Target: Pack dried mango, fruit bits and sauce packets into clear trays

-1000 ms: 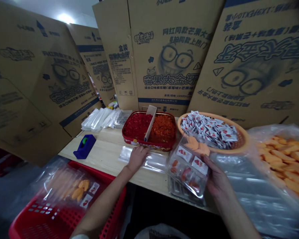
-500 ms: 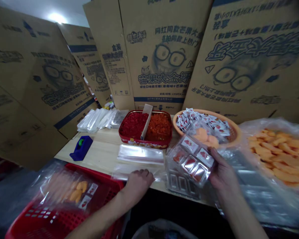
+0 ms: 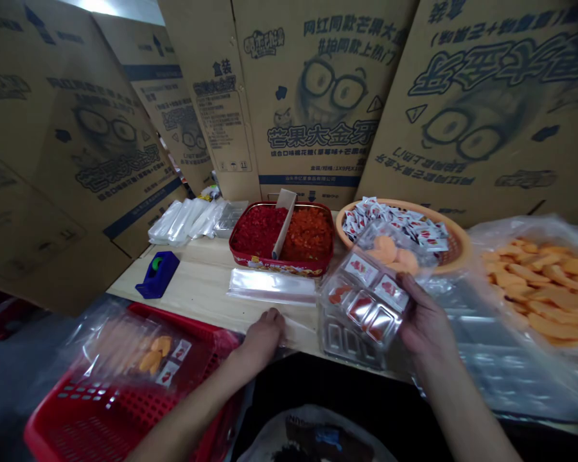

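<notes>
My right hand (image 3: 426,321) grips the right edge of a clear compartment tray (image 3: 368,292), tilted above the table. In it lie orange slices, two printed sachets and reddish bits. Below the tray is a stack of empty clear trays (image 3: 349,346). My left hand (image 3: 264,333) is closed at the table's front edge, its fingers curled on a clear plastic bag (image 3: 296,330); the fingertips are partly hidden. Just behind it lies a pile of flat clear bags (image 3: 272,285).
A divided red tin (image 3: 282,266) holds red and orange bits. Beside it are a basket of sachets (image 3: 457,247) and a bag of orange slices (image 3: 539,289). A blue tape dispenser (image 3: 157,276) stands left, above a red basket (image 3: 52,423) with a packed tray. Cardboard boxes (image 3: 318,96) wall the back.
My left hand has drawn slightly left and back along the table edge, with its fingers curled on the plastic. My right hand still holds the filled tray, nearly in place. The view has shifted slightly.
</notes>
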`<act>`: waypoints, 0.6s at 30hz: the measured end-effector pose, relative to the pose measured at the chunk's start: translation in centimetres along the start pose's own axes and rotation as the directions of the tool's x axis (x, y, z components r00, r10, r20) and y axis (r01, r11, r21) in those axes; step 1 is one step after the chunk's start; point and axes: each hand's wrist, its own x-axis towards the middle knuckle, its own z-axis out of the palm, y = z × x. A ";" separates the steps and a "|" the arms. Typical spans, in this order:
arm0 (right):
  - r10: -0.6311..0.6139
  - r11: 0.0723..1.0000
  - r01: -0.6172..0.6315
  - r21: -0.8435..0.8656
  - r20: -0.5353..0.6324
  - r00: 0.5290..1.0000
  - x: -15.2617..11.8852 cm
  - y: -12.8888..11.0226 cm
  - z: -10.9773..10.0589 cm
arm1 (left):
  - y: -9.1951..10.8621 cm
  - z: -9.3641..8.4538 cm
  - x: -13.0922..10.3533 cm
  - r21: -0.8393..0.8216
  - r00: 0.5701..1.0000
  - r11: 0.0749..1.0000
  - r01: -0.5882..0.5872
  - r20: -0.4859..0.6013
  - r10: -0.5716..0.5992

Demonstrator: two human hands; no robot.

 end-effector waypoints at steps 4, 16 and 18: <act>-0.024 1.000 0.024 -0.002 0.012 1.000 0.3 0.3 -0.3 | 0.9 -0.4 0.3 0.014 0.990 0.993 0.114 -0.080 -0.113; -0.019 1.000 0.020 -0.016 0.055 0.998 0.2 0.4 -0.4 | -1.7 -0.5 -0.5 -0.558 0.973 0.830 0.012 -0.186 -0.139; -0.034 0.999 0.033 0.008 0.059 0.998 0.1 0.6 -0.1 | -1.6 -0.9 -0.7 -0.672 0.969 0.740 -0.014 -0.191 -0.155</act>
